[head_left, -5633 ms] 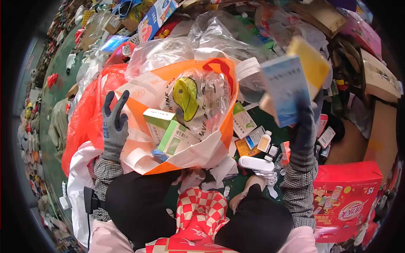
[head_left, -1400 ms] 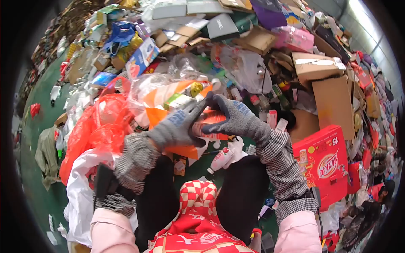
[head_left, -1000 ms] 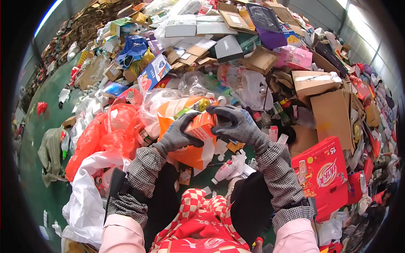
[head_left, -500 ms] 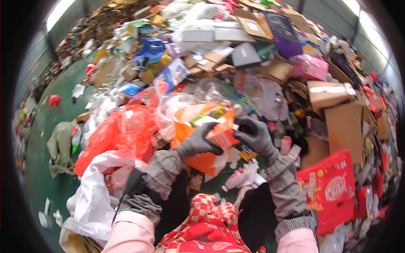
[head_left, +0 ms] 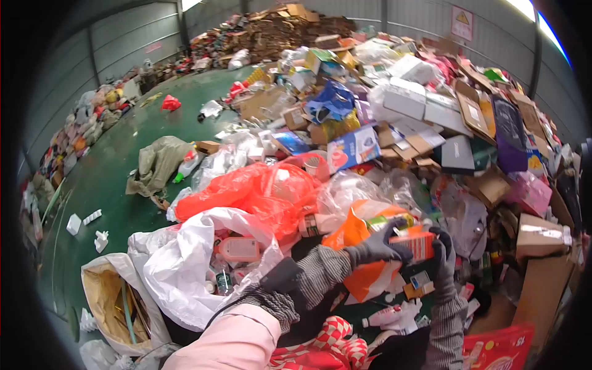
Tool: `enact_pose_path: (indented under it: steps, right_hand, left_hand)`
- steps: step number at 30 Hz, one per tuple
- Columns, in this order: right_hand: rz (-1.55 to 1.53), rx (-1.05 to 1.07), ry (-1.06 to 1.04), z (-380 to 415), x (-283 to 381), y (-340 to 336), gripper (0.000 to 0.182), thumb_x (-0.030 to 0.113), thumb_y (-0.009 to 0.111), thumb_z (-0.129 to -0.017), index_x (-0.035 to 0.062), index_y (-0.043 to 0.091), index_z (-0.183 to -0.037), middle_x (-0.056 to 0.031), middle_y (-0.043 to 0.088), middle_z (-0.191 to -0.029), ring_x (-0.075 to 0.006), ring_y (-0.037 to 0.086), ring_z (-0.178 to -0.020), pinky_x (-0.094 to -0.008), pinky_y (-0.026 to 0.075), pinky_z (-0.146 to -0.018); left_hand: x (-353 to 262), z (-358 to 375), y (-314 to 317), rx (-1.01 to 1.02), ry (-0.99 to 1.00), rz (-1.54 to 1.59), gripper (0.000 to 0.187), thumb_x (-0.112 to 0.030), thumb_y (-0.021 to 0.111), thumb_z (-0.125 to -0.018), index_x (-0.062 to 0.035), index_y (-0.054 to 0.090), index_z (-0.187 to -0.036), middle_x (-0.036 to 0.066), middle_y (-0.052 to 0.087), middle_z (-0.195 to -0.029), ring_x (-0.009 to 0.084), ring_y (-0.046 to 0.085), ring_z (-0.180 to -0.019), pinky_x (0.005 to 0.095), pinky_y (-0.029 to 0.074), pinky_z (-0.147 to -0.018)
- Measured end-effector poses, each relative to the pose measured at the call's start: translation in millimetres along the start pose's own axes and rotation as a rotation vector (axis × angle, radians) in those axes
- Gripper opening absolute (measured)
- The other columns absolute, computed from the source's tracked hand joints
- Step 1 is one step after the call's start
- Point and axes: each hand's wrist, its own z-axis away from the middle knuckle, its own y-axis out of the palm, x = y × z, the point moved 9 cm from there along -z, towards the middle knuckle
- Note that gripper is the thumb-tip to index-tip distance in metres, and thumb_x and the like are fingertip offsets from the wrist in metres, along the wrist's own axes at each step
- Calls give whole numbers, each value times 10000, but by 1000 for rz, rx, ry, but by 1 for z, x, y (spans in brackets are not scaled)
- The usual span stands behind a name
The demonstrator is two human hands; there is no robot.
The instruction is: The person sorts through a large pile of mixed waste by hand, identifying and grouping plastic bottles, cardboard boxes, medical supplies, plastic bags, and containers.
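Note:
An orange-red box with pale print (head_left: 414, 246) is held between my two gloved hands, right of centre. My left hand (head_left: 379, 245), in a grey glove, has its fingers curved round the box's left end. At the right end, my right hand (head_left: 443, 253) grips it with bent fingers. Under and behind the box lies an orange and white bag (head_left: 364, 277) with a green and yellow packet (head_left: 390, 222) at its top.
Left of my hands are a red plastic bag (head_left: 265, 191) and an open white sack (head_left: 185, 265) holding bottles. A woven sack (head_left: 117, 302) stands lower left. Cardboard and boxes (head_left: 456, 154) pile up ahead and right; a red carton (head_left: 499, 348) lies lower right.
The view has swung left, so my hands and the pile appear further right and more of the left floor shows. The orange-red box is still between my hands, its printed side now clearer.

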Motion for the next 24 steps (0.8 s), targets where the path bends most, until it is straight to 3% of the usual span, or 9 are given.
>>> enact_pose_path:
  steps: [2, 4, 7, 8, 9, 11, 13, 17, 24]
  right_hand:
    - [-261, -124, 164, 5, 6, 0, 297, 210, 469, -914, 35, 494, -1153, -85, 549, -1051, -169, 571, -936, -285, 491, -794]
    - [-360, -233, 250, 7, -11, -4, 259, 233, 454, -920, 70, 492, -1118, -80, 558, -1020, -178, 613, -840, -311, 572, -606]
    - [-515, -207, 420, 12, -19, 11, 322, 287, 497, -901, 84, 448, -1146, -84, 540, -1038, -198, 611, -874, -322, 573, -636]
    - [-33, -67, 123, 5, 8, 15, 343, 302, 520, -893, 90, 445, -1153, -78, 539, -1019, -191, 606, -855, -310, 560, -670]
    - [444, -81, -194, 8, 37, 20, 365, 317, 543, -885, 97, 443, -1159, -73, 538, -1001, -184, 601, -836, -299, 546, -703]
    - [377, -179, -96, 0, 29, 12, 368, 315, 592, -865, 109, 464, -1142, -49, 545, -971, -156, 595, -827, -284, 536, -715]
    - [-490, -298, 520, 13, -27, 18, 352, 316, 595, -868, 105, 489, -1130, -31, 554, -949, -121, 582, -806, -261, 512, -738]
    - [-343, -311, 304, 4, -4, 13, 332, 347, 601, -865, 73, 559, -1047, -4, 566, -959, -66, 548, -804, -219, 472, -720]
    - [-203, -239, 186, -3, 12, 9, 254, 240, 632, -855, 58, 562, -1018, -8, 564, -953, -69, 522, -856, -214, 445, -777]
  left_hand:
    - [-2, 1, -7, -44, 15, 54, 713, -133, 761, -642, -31, 398, -1247, 84, 549, -1008, 145, 553, -848, 248, 480, -663]
    - [-7, -1, -16, -81, 24, 131, 673, -119, 742, -692, -38, 387, -1257, 77, 552, -1001, 132, 555, -834, 240, 475, -659]
    - [-25, 1, -12, -82, 137, 231, 610, -103, 708, -764, -47, 371, -1269, 58, 548, -977, 99, 548, -787, 222, 465, -642]
    - [-30, 2, -12, -82, 207, 246, 587, -101, 692, -785, -49, 367, -1271, 46, 542, -961, 79, 538, -754, 212, 461, -628]
    - [-25, 0, -13, -77, 212, 256, 580, -129, 730, -758, -5, 393, -1215, 76, 503, -1073, 123, 532, -952, 249, 471, -835]
    - [-20, -2, -9, -55, 216, 209, 596, -133, 734, -753, -12, 389, -1225, 71, 510, -1060, 117, 541, -925, 249, 485, -804]
    - [-12, -3, -5, -54, 119, 194, 605, -171, 731, -759, -30, 394, -1241, 69, 525, -1041, 122, 558, -887, 251, 512, -734]
    - [-9, -6, -8, -48, 39, 237, 464, -198, 609, -860, -48, 425, -1258, 63, 550, -989, 134, 582, -809, 262, 529, -677]
    - [1, -6, -9, 12, 64, 87, 443, -123, 570, -847, -23, 435, -1257, 76, 563, -1016, 115, 560, -817, 226, 496, -646]
